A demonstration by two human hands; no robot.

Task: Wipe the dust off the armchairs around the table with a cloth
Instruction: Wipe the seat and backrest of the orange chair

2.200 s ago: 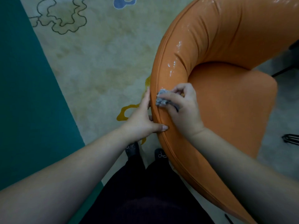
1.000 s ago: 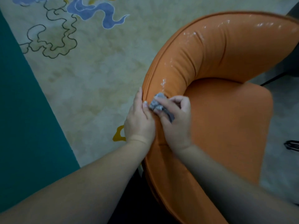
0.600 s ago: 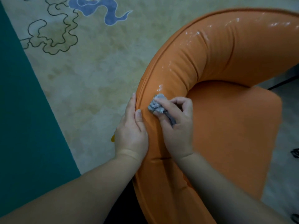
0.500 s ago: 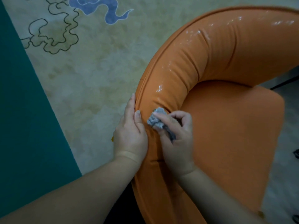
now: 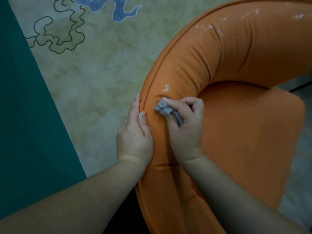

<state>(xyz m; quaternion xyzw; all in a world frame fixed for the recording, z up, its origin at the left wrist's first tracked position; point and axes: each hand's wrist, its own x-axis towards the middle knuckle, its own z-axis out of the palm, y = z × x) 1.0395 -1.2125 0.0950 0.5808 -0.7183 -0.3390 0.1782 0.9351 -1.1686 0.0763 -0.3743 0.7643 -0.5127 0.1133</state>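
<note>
Beige patterned carpet (image 5: pixel 104 68) with a blue motif and a dark outline, bordered left by a teal strip (image 5: pixel 25 124), lies under the curved orange upholstered armchair (image 5: pixel 236 56). Left hand (image 5: pixel 135 137) rests flat on the outer backrest seam, fingers straight and together. Right hand (image 5: pixel 185 129) pinches the small crumpled grey cloth (image 5: pixel 167 110) against the backrest top. White specks mark the padding farther along. Armchair's right edge is cut off; both forearms hide its near rim.

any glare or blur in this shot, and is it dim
Head view: dim overall, with white glare flecks along the top of the orange armchair; the right hand and its grey cloth look slightly soft, the left hand a little sharper; the rug lines bow from the wide lens.
</note>
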